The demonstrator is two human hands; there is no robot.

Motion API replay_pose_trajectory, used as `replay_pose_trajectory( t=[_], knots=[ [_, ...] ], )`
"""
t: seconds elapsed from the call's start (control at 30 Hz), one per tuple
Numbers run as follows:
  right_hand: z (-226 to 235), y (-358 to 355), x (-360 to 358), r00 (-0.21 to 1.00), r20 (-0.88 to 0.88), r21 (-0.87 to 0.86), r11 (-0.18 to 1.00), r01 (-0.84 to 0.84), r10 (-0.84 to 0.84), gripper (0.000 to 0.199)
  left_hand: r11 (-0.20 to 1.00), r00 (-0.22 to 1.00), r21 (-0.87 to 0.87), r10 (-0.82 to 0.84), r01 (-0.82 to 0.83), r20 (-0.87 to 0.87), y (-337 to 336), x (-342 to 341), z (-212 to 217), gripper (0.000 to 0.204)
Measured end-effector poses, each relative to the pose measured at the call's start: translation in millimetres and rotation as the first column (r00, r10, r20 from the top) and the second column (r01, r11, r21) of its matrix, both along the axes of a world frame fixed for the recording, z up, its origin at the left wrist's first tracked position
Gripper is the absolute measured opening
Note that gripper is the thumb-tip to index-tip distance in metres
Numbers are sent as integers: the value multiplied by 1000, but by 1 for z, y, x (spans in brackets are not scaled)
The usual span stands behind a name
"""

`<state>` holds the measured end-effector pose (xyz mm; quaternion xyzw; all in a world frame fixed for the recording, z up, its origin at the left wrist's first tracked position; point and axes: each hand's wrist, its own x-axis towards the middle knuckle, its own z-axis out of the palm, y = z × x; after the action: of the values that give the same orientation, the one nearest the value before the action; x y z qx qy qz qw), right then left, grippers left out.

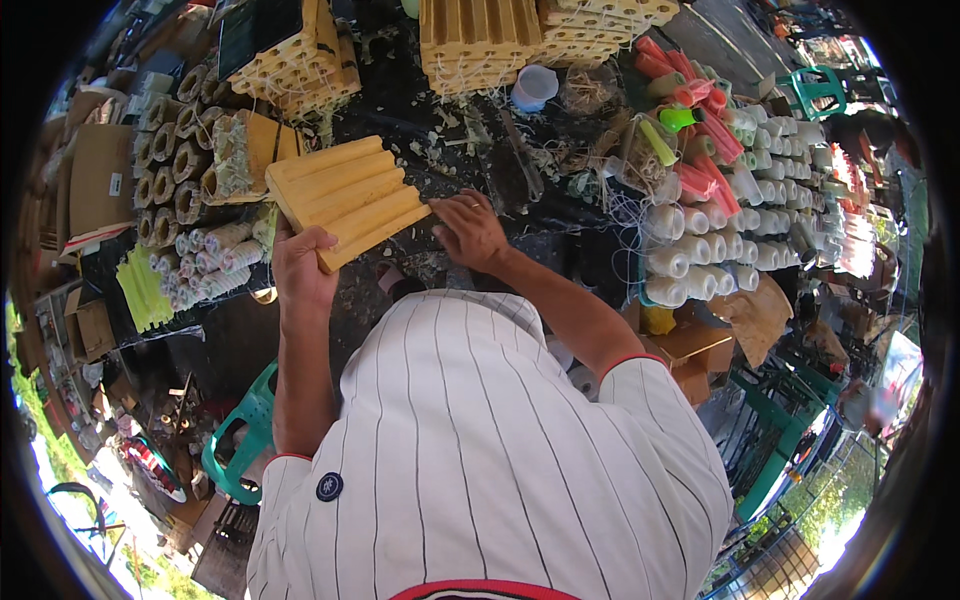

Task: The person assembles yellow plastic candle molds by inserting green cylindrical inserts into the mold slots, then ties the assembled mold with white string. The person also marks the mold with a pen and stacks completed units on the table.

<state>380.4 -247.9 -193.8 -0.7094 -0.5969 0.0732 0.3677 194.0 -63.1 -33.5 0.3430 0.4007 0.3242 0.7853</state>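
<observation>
A yellow ridged block [345,195], like several tubes side by side under paper, is held tilted above the dark work table. My left hand [305,265] grips its near left corner, with the thumb on top. At the block's right end, my right hand [470,230] has its fingers bent together, the tips against the end of the nearest ridge. Whatever those fingertips pinch is too small to make out. Just beyond the left hand lies another yellow-sided bundle [265,145] with a rough, pale end.
Stacks of yellow tube blocks [480,40] stand at the far side. Hollow paper-wrapped tubes [165,185] are piled left. White rolls [690,255] and red packets [715,140] crowd the right. A white cup [534,88] and a flat strip [522,155] sit among scraps on the table.
</observation>
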Motion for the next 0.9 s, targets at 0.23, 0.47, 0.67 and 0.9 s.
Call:
replay_pose_trajectory(
  t=[0.23,0.47,0.67,0.9],
  knots=[
    [80,30,-28,975,-209,191,981,-34,74,38,1000,1000,-11,-28,28,10,3,4,-13,90],
    [18,-20,165,824,429,-259,824,504,-370,17,996,994,65,-61,67,-91,-18,12,7,88],
    [29,-38,354,806,569,-701,417,579,-161,30,998,983,47,-33,42,-183,-27,-3,-16,89],
    [-3,-30,379,851,522,-784,360,505,-57,44,999,980,-32,-4,-2,-201,-51,-17,-25,98]
  ],
)
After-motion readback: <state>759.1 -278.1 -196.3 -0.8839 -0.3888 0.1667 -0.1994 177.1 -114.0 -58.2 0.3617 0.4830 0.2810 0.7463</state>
